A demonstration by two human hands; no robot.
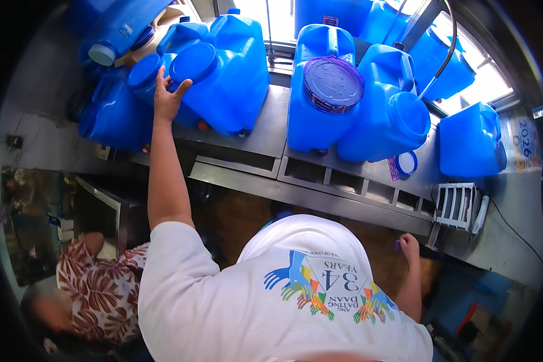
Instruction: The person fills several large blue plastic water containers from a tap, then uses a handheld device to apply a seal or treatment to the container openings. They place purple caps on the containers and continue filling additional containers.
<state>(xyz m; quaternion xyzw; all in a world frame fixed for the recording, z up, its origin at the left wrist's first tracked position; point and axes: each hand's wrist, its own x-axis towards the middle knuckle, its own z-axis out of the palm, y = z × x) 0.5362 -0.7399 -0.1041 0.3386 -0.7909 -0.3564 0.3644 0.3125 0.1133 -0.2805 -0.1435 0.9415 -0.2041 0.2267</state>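
My left hand (168, 97) reaches up with thumb and fingers apart. It is at the gap between two blue screw lids, one on a blue plastic jug (240, 86) and one lid (145, 71) on the jug to its left. Contact with either lid is hard to make out. Low at my right side, my right hand (409, 248) is curled around a small purple scrap (397, 245). A blue jug (319, 126) has purple plastic wrapped round its lid. Beside it, a hose (427, 88) runs into an uncapped jug (371, 135).
On the steel counter (276, 106) lie a loose blue-rimmed lid (406, 163) and a purple strip (393, 168). Another jug (468, 140) stands far right, near a white rack (456, 203). Slots line the counter's front edge. A person in a leaf-print top (102, 294) is at lower left.
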